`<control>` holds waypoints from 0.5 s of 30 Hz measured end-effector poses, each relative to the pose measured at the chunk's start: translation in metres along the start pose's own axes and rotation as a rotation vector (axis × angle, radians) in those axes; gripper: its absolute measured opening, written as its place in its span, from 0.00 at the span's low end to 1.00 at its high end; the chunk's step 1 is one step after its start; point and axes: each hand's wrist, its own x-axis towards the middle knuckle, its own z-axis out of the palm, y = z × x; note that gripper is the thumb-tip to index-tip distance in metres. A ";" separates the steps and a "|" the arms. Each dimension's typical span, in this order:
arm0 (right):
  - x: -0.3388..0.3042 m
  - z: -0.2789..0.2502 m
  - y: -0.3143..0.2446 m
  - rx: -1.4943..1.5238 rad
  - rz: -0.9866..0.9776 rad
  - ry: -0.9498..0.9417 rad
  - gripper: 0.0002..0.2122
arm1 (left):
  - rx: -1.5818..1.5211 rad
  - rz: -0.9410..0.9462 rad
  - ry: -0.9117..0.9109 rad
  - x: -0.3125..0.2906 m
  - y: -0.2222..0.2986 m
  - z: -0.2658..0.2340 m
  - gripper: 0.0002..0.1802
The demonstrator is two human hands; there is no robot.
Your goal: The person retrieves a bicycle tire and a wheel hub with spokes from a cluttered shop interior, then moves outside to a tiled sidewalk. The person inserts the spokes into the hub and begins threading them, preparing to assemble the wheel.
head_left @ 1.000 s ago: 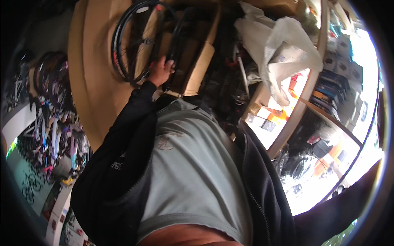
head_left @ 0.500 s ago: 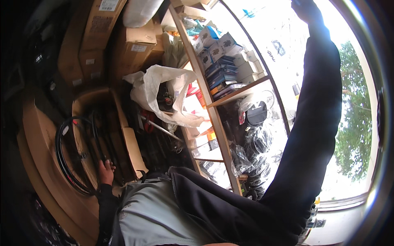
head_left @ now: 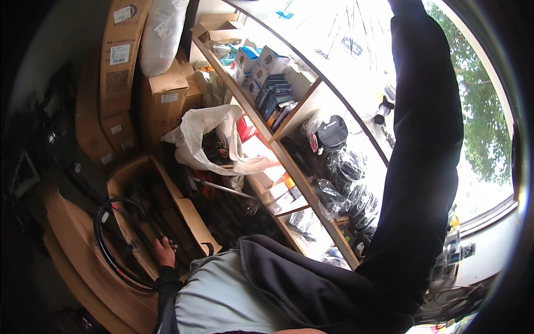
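My left hand [head_left: 166,251] is closed at the near side of a bicycle wheel [head_left: 100,228] with a black rim and thin spokes. Its fingers appear wrapped round the rim, though the grip is partly in shadow. The wheel leans upright before an open long cardboard box [head_left: 192,218]. My right arm [head_left: 424,139], in a black sleeve, stretches up the right side; its hand lies beyond the top edge, so what it touches is hidden.
A wooden shelf unit [head_left: 289,158] holds small boxes [head_left: 258,72] and plastic-wrapped parts [head_left: 350,167]. A white sack [head_left: 192,125] stands open beside it. Tall cartons [head_left: 119,83] rise at the far left, and a bright window [head_left: 484,106] is at the right.
The view has shifted, so shelves and cartons sit differently in the picture. My right hand has passed out at the top edge. My left hand stays at the wheel.
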 end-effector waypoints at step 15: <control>-0.125 -0.158 0.020 -0.025 -0.093 0.044 0.14 | 0.077 0.054 -0.178 -0.013 -0.012 -0.007 0.13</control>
